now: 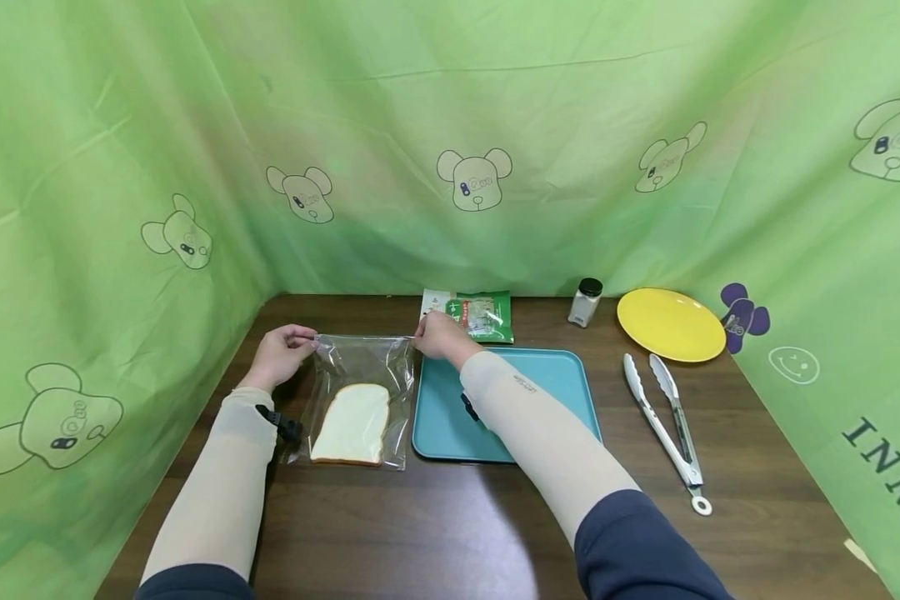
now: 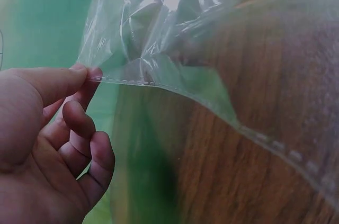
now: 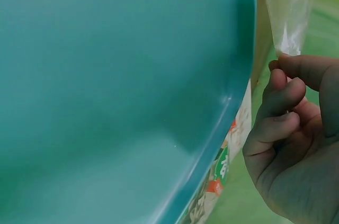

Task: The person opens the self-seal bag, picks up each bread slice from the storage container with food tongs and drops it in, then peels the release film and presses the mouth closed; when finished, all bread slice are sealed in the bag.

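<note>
A slice of white bread (image 1: 351, 423) lies inside a clear plastic bag (image 1: 399, 417) on the left part of the table. My left hand (image 1: 279, 357) pinches the bag's far left corner between thumb and forefinger. At the opposite far corner, my right hand (image 1: 444, 337) pinches the film with its fingertips. The bag's far edge stretches between the two hands. In the left wrist view, the left hand (image 2: 58, 123) grips a perforated edge of the film, its other fingers loosely curled. The right wrist view has the right hand (image 3: 296, 128) pinching a gathered corner beside the tray's rim.
Right of the bag lies a blue tray (image 1: 547, 367), partly under my right forearm. Behind it is a green food packet (image 1: 498, 317). A black-capped jar (image 1: 585, 303), a yellow plate (image 1: 671, 325) and metal tongs (image 1: 663, 425) stand or lie to the right. Green printed curtains (image 1: 390, 125) enclose the table.
</note>
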